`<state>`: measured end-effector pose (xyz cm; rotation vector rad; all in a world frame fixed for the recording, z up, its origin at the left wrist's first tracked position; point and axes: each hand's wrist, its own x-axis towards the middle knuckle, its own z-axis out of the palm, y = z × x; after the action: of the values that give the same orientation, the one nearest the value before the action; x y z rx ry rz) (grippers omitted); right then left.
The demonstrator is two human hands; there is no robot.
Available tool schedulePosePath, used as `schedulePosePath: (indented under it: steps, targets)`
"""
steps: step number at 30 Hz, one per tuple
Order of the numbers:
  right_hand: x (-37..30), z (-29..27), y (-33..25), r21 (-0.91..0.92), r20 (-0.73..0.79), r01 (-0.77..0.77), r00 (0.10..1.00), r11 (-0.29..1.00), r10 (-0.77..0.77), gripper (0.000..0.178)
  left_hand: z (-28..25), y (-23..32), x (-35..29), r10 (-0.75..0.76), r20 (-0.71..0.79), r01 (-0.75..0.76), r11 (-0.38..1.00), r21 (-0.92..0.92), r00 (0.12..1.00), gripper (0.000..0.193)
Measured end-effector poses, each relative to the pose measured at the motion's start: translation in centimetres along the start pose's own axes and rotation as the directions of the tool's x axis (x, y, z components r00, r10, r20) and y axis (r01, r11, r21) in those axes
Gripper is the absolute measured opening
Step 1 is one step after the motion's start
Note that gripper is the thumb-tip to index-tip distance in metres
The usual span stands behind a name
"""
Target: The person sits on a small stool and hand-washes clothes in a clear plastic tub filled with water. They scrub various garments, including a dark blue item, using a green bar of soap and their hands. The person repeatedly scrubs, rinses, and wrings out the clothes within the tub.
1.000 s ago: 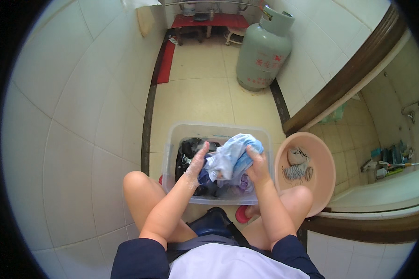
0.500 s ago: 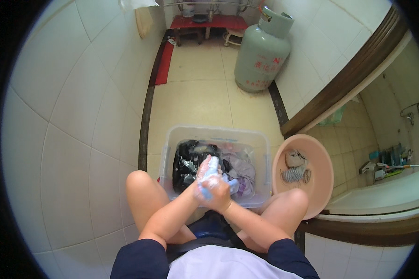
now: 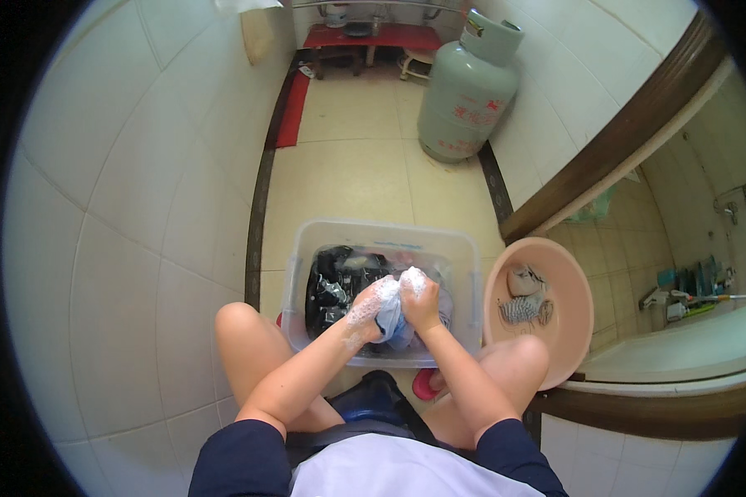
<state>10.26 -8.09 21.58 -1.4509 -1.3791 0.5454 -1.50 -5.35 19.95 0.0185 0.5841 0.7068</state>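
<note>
A light blue cloth [image 3: 395,322], wet and soapy, is gripped between my two hands. My left hand [image 3: 375,308] is closed on its left part, with suds over the back of the hand and wrist. Beside it, almost touching, my right hand [image 3: 419,298] is closed in a fist on the cloth, foam on its knuckles. Both are above a clear plastic tub [image 3: 468,248]. In the tub, wet black clothing [image 3: 330,290] lies at the left, and greyish-lilac fabric [image 3: 445,305] shows partly behind my right hand.
A pink basin [image 3: 578,323] with a few small cloth pieces [image 3: 522,310] stands right of the tub. Farther off are a grey-green gas cylinder [image 3: 467,95] and a low red bench [image 3: 406,38]. A tiled wall [image 3: 124,248] runs along the left; a wooden door frame [image 3: 613,124] is on the right.
My right hand has turned and moved up and right, from over the left hand to beside it. The cloth now hangs between the fists. A red slipper shows below the tub.
</note>
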Motion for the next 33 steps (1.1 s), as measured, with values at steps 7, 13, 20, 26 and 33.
schedulePosePath:
  steps: [7, 13, 20, 26, 33]
  targets:
    - [1.8, -0.5, 0.8, 0.081, -0.104, -0.113, 0.987, 0.990, 0.121, 0.023, 3.2, 2.3, -2.8, -0.064, 0.141, -0.122, 0.237, 0.964, 0.988, 0.055]
    - [1.6, -2.0, -0.8, 0.674, 0.380, -0.537, 0.841, 0.507, 0.386, 0.019, 3.4, 2.1, -3.7, 0.001, 0.269, -0.267, 0.115, 0.957, 0.963, 0.031]
    - [0.7, -2.9, 3.9, -0.377, 0.772, -0.168, 0.487, 0.911, 0.409, 0.050, 1.7, 5.3, -5.1, 0.055, 0.462, -0.278, 0.859, 0.430, 0.885, 0.055]
    - [2.1, -4.4, 4.3, 0.491, 0.567, -0.679, 0.725, 0.545, 0.392, 0.042, 0.9, 7.7, -5.7, 0.175, 0.371, -0.240, 0.961, 0.137, 0.912, 0.089]
    - [1.9, -2.3, -3.6, 0.597, 0.307, -0.372, 0.924, 0.711, 0.226, 0.017, -0.9, 3.9, -1.2, 0.063, 0.162, -0.077, 0.993, 0.085, 0.985, 0.061]
